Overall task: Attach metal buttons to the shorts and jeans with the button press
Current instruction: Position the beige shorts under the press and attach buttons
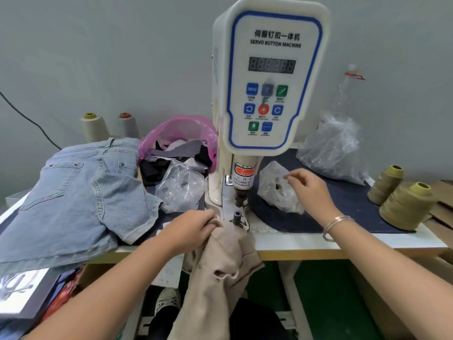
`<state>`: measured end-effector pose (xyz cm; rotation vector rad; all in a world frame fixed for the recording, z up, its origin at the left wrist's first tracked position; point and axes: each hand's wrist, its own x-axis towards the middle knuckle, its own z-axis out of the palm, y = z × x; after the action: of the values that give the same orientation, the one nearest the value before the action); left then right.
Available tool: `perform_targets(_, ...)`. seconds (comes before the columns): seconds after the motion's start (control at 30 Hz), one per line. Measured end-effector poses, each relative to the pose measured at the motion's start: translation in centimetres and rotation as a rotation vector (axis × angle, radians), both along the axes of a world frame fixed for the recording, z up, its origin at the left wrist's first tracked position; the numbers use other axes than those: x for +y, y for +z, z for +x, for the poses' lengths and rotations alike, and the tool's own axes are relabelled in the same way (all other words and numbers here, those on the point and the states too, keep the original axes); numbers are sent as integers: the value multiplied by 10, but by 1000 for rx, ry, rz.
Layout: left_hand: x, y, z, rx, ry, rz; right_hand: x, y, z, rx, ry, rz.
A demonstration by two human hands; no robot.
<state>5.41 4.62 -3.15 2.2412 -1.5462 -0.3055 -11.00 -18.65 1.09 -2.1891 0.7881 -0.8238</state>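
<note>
While curled round the beige shorts (228, 261) at lower centre, left hand (193, 227) grips cloth beside the button press (267, 77); long axis down-frame. Right hand (310, 190), fingers pinched over one clear bag (277, 190), centre right. One denim jeans (71, 200) left; four thread cones.

Beige shorts (228, 261) drape below the button press (267, 77).

I see a white worktable (343, 244) with the button machine (267, 77) standing on it in the middle. To the left of the machine lies a pile of light blue jeans (73, 192), and beside it a clear plastic bag (181, 190) and a pink bag (181, 133) with fabric scraps. Behind the jeans stand two pale thread cones (94, 127). To the right of the machine a dark blue cloth (343, 209) covers the table, with clear bags (277, 190) and two olive thread spools (407, 204) on it.
</note>
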Motion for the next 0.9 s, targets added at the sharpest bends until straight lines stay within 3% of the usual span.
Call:
perform_targets(0.13, 0, -18, 4, -22, 61, -24, -23, 10, 29, 592, -117, -522)
perform_targets(0.27, 3, -27, -1, -157, 50, -122, -34, 6, 47, 886, -123, -634)
perform_targets(0.43, 6, -34, -7, -248, 61, -215, -35, -12, 59, 779, -63, -803)
perform_targets(0.53, 5, -34, -7, -263, 52, -228, -36, -20, 64, 963, -60, -906)
perform_targets(0.63, 4, -34, -6, -272, 44, -194, -38, -24, 64, 1090, -130, -866)
perform_targets(0.9, -1, -36, -2, -284, 42, -118, -33, -25, 79, 1129, -90, -767)
